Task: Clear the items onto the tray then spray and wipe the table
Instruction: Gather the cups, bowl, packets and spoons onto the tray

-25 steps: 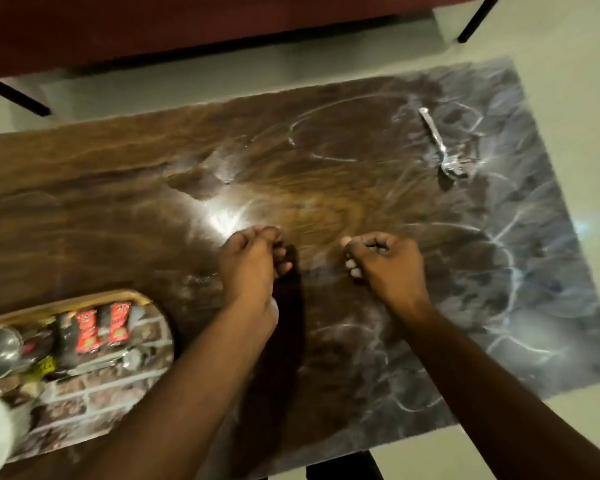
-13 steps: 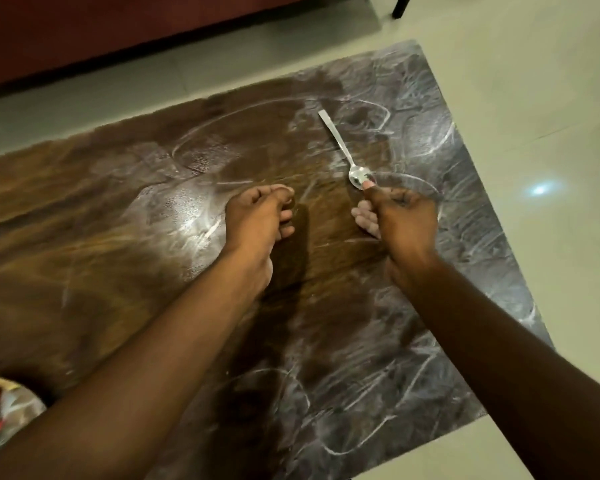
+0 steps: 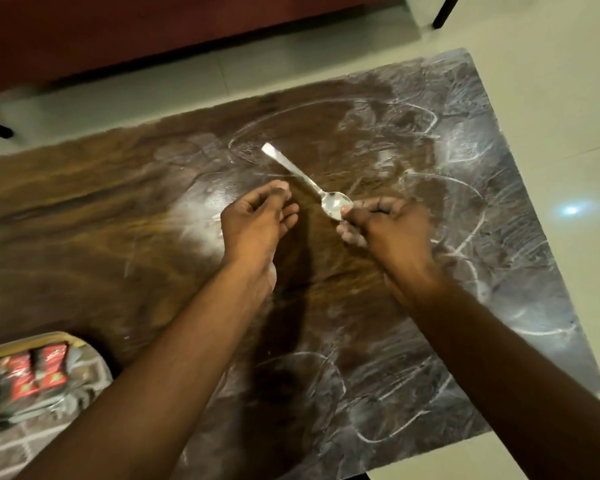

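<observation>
A metal spoon [image 3: 302, 178] is lifted above the dark marbled table [image 3: 118, 216], its handle pointing up and to the left. My right hand [image 3: 385, 226] pinches the spoon's bowl at its near end. My left hand [image 3: 257, 223] hovers just left of the spoon with loosely curled fingers and holds nothing. The tray [image 3: 94, 355] lies at the table's near left corner, partly cut off by the frame, with red sachets [image 3: 35, 372] on it.
The table's right and near edges drop to a pale tiled floor [image 3: 551, 98]. A dark red sofa [image 3: 153, 26] runs along the far side. A black furniture leg [image 3: 444, 12] stands at the far right.
My right hand reached the spoon, took hold of its bowl and lifted it off the table toward the middle. The view swung back left, bringing the tray into sight again.
</observation>
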`<state>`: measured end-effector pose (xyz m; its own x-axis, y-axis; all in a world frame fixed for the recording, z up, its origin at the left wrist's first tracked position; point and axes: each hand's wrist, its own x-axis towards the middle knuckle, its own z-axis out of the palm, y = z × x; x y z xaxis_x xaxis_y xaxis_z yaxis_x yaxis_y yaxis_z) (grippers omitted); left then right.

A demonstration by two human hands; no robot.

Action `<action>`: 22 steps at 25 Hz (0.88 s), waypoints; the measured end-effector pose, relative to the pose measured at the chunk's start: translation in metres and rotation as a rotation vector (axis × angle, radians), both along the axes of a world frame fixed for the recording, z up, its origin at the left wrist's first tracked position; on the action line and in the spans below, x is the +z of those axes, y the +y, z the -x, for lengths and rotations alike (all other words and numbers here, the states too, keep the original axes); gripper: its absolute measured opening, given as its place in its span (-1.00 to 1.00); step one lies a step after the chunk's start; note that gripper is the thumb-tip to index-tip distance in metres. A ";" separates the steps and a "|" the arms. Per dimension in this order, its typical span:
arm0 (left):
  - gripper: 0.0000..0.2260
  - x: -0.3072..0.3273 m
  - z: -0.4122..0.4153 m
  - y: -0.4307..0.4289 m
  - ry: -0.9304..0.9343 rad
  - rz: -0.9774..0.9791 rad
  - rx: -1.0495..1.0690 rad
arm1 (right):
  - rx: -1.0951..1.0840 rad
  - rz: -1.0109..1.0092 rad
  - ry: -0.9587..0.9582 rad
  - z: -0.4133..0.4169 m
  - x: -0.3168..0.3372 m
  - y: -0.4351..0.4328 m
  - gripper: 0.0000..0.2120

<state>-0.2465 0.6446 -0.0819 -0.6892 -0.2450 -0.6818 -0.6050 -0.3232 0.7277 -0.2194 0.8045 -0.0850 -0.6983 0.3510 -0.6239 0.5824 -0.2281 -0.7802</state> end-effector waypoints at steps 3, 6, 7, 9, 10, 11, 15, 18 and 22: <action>-0.93 0.006 -0.034 -0.060 0.028 -0.015 0.120 | 0.153 0.018 0.001 -0.028 0.005 -0.062 -0.94; -0.91 0.015 -0.081 -0.115 0.012 -0.017 0.267 | 0.275 -0.013 -0.023 -0.059 0.003 -0.120 -0.94; -0.92 0.018 -0.101 -0.137 0.007 -0.007 0.324 | 0.315 -0.021 -0.026 -0.071 0.002 -0.144 -0.95; -0.93 0.022 -0.140 -0.179 -0.011 0.018 0.421 | 0.402 -0.027 -0.035 -0.096 0.003 -0.190 -0.95; -0.92 0.022 -0.160 -0.200 -0.036 0.029 0.466 | 0.455 -0.037 -0.045 -0.109 0.003 -0.212 -0.95; -0.90 0.020 -0.179 -0.219 -0.069 0.033 0.511 | 0.507 -0.054 -0.053 -0.122 0.002 -0.231 -0.95; -0.93 0.011 -0.235 -0.275 -0.212 0.042 0.620 | 0.647 -0.110 -0.096 -0.161 0.002 -0.287 -0.93; -0.92 0.003 -0.261 -0.304 -0.275 0.044 0.644 | 0.762 -0.234 -0.054 -0.177 -0.002 -0.315 -0.91; -0.88 -0.002 -0.277 -0.322 -0.347 -0.009 0.595 | 0.880 -0.447 0.016 -0.184 -0.007 -0.332 -0.92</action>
<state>0.0306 0.3224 -0.0838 -0.1808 -0.5073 -0.8426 -0.5204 -0.6776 0.5197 -0.0352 0.4725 -0.0924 -0.8306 -0.0965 -0.5485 0.3917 0.5990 -0.6984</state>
